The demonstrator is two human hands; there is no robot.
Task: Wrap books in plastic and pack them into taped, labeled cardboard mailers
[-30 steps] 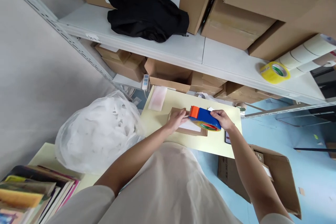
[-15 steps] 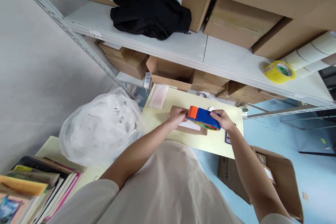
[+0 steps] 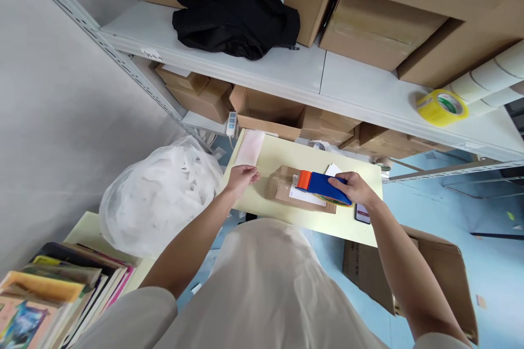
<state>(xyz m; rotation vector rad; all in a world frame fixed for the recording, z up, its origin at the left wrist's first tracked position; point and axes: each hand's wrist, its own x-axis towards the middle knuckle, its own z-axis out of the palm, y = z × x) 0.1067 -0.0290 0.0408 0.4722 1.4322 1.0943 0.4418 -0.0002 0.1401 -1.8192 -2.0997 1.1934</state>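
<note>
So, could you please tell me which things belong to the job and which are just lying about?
Seemingly the job: tape dispenser, in the right hand; box below it.
Seemingly lying about: black cloth, yellow tape, books, phone.

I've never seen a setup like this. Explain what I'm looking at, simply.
There is no machine here: a person works with two bare hands, seen from a camera worn on their head, looking forward and down. So the arms reach away from the viewer.

The right hand holds a blue-and-orange tape dispenser over a cardboard box. The left hand is off to the box's left, fingers drawn together; whether it pinches any tape is too small to tell.

The box lies on a pale yellow table, along with a pinkish sheet and a phone. Beyond it, a shelf bears a black garment, more boxes and a yellow tape roll.
</note>
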